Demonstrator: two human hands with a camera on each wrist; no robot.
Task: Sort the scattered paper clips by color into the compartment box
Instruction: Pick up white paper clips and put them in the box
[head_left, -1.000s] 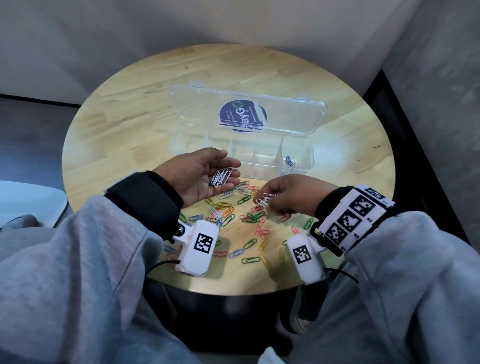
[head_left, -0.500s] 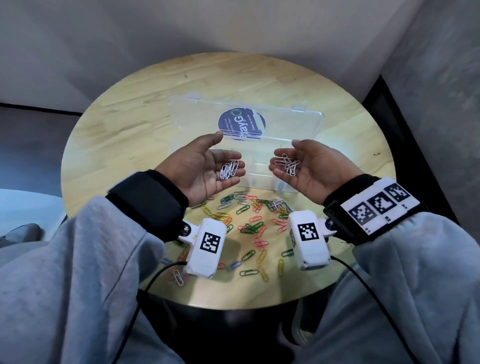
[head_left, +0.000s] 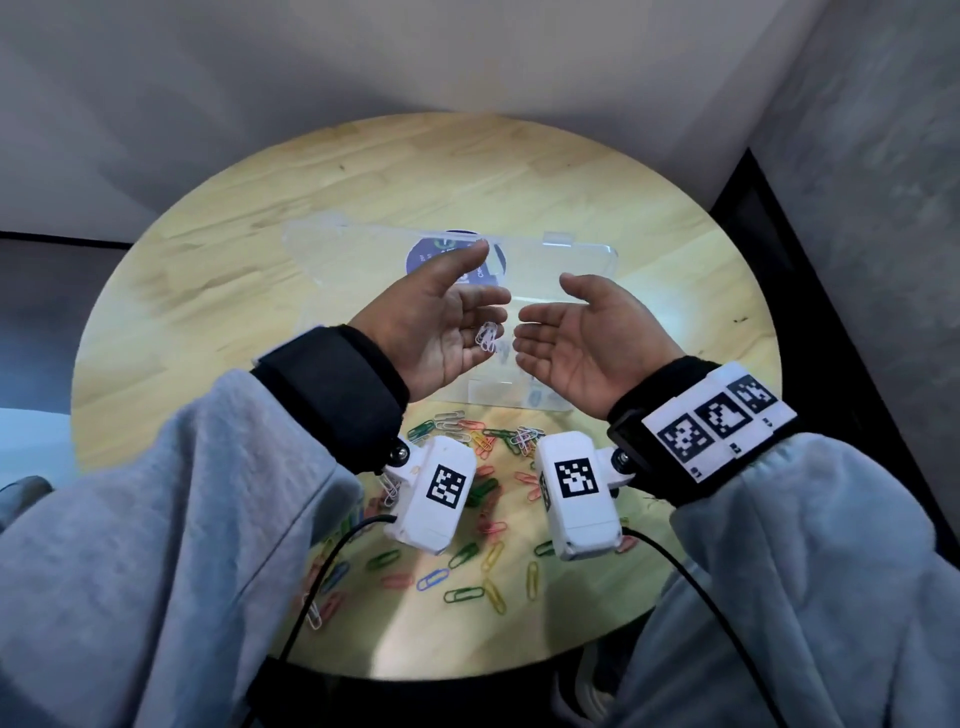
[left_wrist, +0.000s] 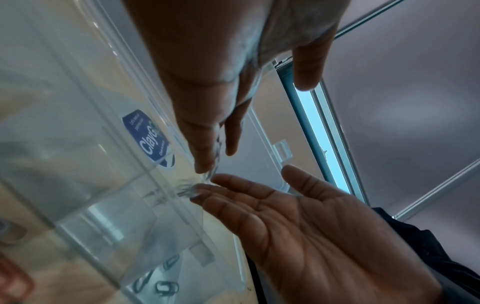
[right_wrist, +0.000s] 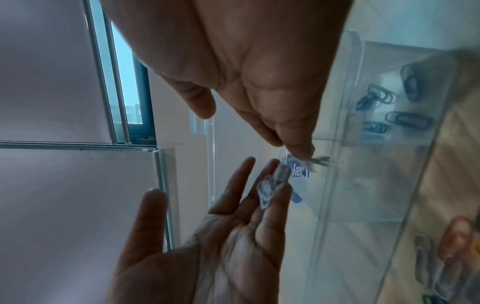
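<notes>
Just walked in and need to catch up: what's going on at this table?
A person is sorting paper clips by colour. Both hands are raised palm-up over the clear plastic compartment box. The left hand carries a bunch of white paper clips on its fingers; the right hand looks empty. Colourful clips lie scattered on the round wooden table.

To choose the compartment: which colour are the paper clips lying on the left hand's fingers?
White paper clips, seen best in the head view.

A round, pale wooden counter (head_left: 218, 270) carries a clear compartment box (head_left: 524, 392) lying open beneath the fingers (head_left: 491, 332), its lid (head_left: 582, 270) flat beyond them. Short of the fingers, toward the wrists, loose coloured paper clips (head_left: 467, 566) lie scattered on the wood.
</notes>
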